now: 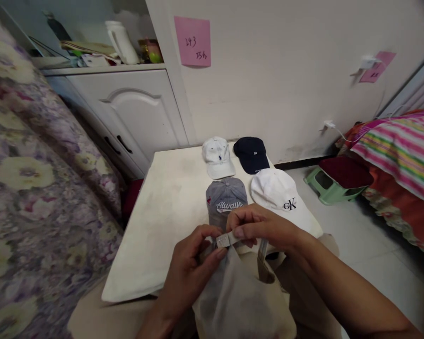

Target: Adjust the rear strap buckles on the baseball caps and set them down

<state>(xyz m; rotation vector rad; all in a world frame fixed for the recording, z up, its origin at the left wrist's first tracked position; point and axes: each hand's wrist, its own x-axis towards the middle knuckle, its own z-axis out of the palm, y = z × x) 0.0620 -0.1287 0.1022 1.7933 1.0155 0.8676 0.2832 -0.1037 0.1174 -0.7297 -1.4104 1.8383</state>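
Note:
A beige cap (pixel 245 301) rests close to my body, its back opening turned up. At its adjustment strap sits a small metal buckle (pixel 223 241), which my left hand (pixel 194 259) pinches between thumb and fingers. Just to the right, my right hand (pixel 263 226) grips the light strap (pixel 234 237) near the buckle. Beyond my hands lies a grey cap (pixel 227 190) with "Always" lettering, partly hidden by my fingers. A white cap (pixel 273 188) marked "CK" is at the right. Farther back are a pale cap (pixel 218 157) with a small rider emblem and a navy cap (pixel 250 154).
The caps lie on a cream-covered table (pixel 155 212) against the wall. A floral curtain (pixel 38 188) hangs at the left beside a white cabinet (pixel 127 108). A green stool (pixel 325 188) with a dark red top and a striped bed cover (pixel 406 146) are at the right.

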